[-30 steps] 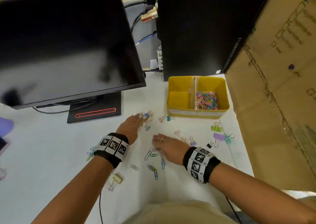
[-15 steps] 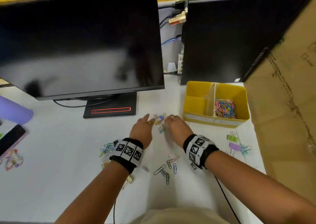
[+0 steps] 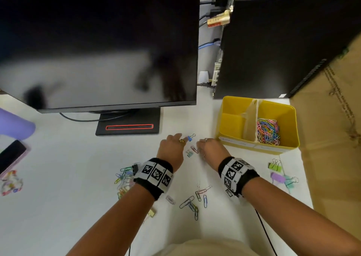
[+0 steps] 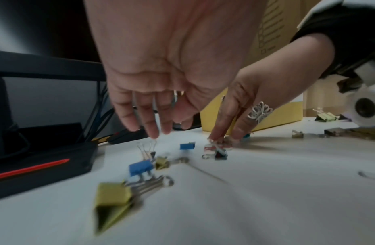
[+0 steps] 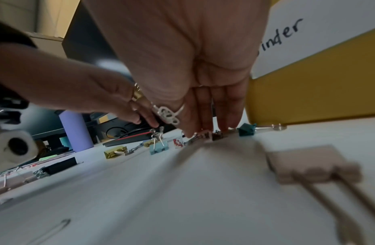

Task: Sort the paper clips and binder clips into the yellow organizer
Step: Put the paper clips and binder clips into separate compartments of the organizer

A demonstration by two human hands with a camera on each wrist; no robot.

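Observation:
The yellow organizer stands at the right, with a pile of coloured paper clips in its right compartment. Just left of it lie several small binder clips, among them a blue one and a yellow one. My left hand hovers over them with straight fingers, its tips at a clip's wire handles. My right hand has straight fingers touching small clips on the table. A teal clip lies beside them.
A monitor on its stand and a black computer tower stand behind. A cardboard box borders the right. Green, purple and teal binder clips lie right; loose paper clips lie near my wrists. Phone far left.
My right hand moved forward from the loose paper clips up to the binder clip cluster beside my left hand. The left hand has stayed over that cluster.

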